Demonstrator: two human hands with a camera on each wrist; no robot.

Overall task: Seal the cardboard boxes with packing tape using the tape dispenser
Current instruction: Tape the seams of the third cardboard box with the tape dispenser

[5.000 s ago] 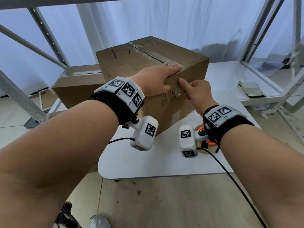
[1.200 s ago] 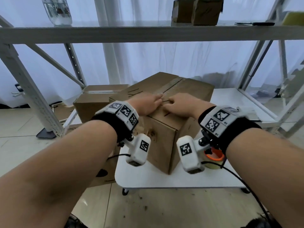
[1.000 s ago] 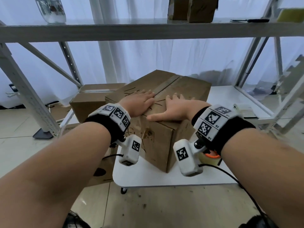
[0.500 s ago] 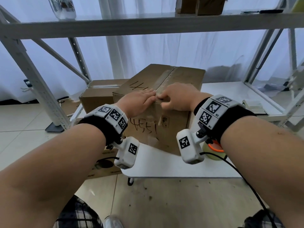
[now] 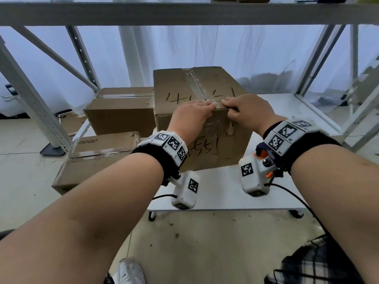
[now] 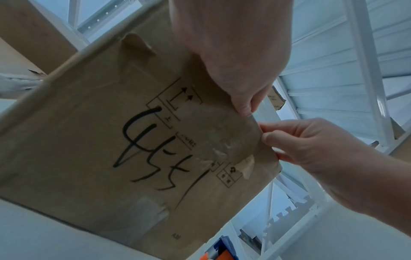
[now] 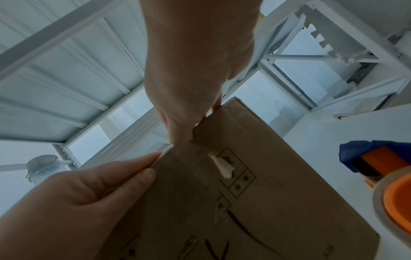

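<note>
Hands' straight-fingered grip flat on taped box [image 5: 196,111] edge: left hand [image 5: 191,113], right hand [image 5: 245,110].

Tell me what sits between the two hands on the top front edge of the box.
Only the clear tape strip folding over the edge of the box; left hand and right hand flank it, in the head view.

Tape dispenser [image 7: 378,179] right of box [image 5: 196,124] on table [image 5: 221,193].

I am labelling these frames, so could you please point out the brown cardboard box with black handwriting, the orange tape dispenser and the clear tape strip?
Brown cardboard box [image 5: 221,148]: head view, front face.
Orange tape dispenser [image 7: 398,202]: right wrist view, orange hub.
Clear tape strip [image 5: 195,85]: head view, top seam.
</note>
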